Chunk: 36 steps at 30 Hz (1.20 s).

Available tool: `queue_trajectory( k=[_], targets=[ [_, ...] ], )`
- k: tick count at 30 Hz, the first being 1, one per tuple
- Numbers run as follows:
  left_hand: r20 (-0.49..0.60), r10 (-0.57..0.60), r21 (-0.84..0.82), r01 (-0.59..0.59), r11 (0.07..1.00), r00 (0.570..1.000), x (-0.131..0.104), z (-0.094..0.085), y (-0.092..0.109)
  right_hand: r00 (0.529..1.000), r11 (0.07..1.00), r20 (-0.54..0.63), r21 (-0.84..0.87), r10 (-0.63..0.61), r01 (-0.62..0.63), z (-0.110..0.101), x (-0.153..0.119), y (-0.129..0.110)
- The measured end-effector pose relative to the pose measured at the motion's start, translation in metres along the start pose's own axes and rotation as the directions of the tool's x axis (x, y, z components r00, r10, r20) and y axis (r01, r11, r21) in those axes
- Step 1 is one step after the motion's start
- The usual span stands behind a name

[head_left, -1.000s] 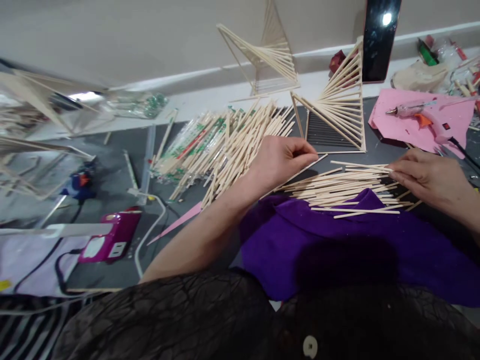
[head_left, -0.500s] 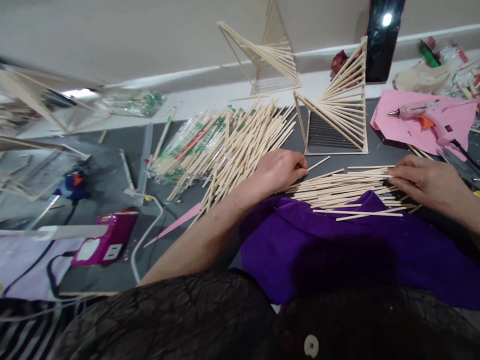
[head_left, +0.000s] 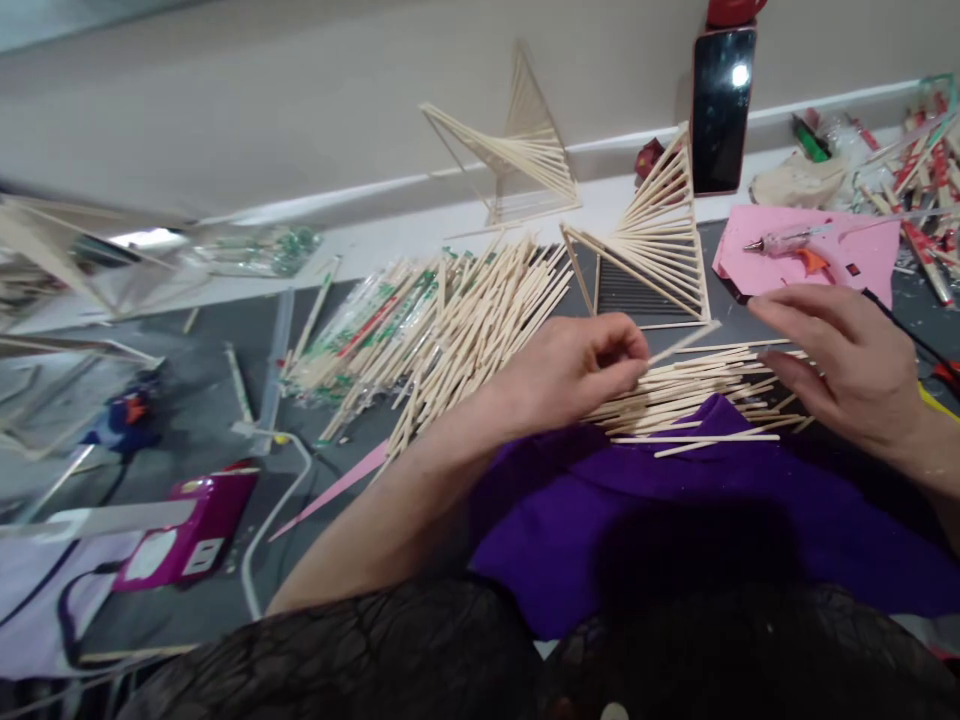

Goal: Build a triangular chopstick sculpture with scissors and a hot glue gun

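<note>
Between thumb and index finger, my left hand point(head_left: 574, 370) pinches a thin wooden stick point(head_left: 686, 341) whose free end points up to the right. My right hand point(head_left: 844, 365) hovers at the right end of a sorted pile of sticks point(head_left: 697, 385), its fingers spread and holding nothing. The pile lies partly on a purple cloth point(head_left: 540, 520). Just behind my hands stands a twisted stick frame point(head_left: 664, 235) with fanned-out sticks. Left of my left hand is a larger heap of loose sticks point(head_left: 480, 330).
A glue gun point(head_left: 810, 245) rests on pink paper point(head_left: 862, 225) at the right. Another stick frame point(head_left: 517, 150) and a phone point(head_left: 722, 110) stand by the wall. Wrapped sticks point(head_left: 375, 330), a magenta box point(head_left: 199, 530) with cables and a blue glue gun point(head_left: 127, 415) occupy the left.
My left hand has lifted and moved right with the stick. My right hand has opened and come up off the pile. The whole view has tilted slightly.
</note>
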<state>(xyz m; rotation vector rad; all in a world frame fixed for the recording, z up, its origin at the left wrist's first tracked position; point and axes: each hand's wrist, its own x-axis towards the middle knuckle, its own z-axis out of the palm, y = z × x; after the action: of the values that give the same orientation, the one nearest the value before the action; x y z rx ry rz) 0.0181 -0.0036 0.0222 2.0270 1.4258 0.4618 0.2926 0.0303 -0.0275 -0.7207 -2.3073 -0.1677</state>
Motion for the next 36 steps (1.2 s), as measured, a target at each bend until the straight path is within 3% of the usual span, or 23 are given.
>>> queue_trajectory(
  k=[2,6,11,15,19,22,25,31,36],
  targets=[
    [0.056,0.098,0.038,-0.1,0.994,0.994,0.006,0.009,0.011,0.994,0.993,-0.008,-0.056,-0.109,0.108,-0.003,0.002,-0.007],
    [0.081,0.184,0.115,-0.193,0.974,0.98,0.011,0.018,0.023,0.966,0.968,0.143,-0.099,-0.215,0.23,-0.007,0.001,-0.012],
    [0.071,0.145,0.145,-0.154,0.977,0.987,0.0,-0.002,0.023,0.978,0.984,0.173,-0.11,-0.118,0.138,-0.018,0.001,0.001],
    [-0.123,0.021,0.118,-0.007,0.993,0.992,-0.009,-0.016,0.011,0.97,0.995,0.237,-0.097,0.052,-0.03,-0.023,0.001,0.012],
    [-0.21,-0.177,-0.157,0.145,0.977,0.961,-0.009,-0.011,-0.002,0.948,0.994,0.296,-0.045,0.112,-0.104,-0.016,-0.003,0.017],
    [-0.211,-0.304,-0.478,0.174,0.861,0.929,-0.004,-0.001,-0.008,0.948,0.995,0.301,0.0,0.098,-0.103,-0.009,-0.007,0.022],
    [-0.203,-0.393,-0.672,0.164,0.722,0.897,0.001,0.008,-0.01,0.946,0.99,0.308,0.069,0.098,-0.125,-0.004,-0.011,0.028],
    [-0.152,-0.483,-0.831,0.153,0.534,0.862,0.007,0.019,-0.009,0.959,0.985,0.271,0.131,0.076,-0.116,0.002,-0.014,0.033],
    [-0.172,-0.502,-0.877,0.1,0.47,0.848,0.012,0.023,-0.005,0.957,0.967,0.273,0.205,0.095,-0.154,0.006,-0.018,0.034]
  ],
)
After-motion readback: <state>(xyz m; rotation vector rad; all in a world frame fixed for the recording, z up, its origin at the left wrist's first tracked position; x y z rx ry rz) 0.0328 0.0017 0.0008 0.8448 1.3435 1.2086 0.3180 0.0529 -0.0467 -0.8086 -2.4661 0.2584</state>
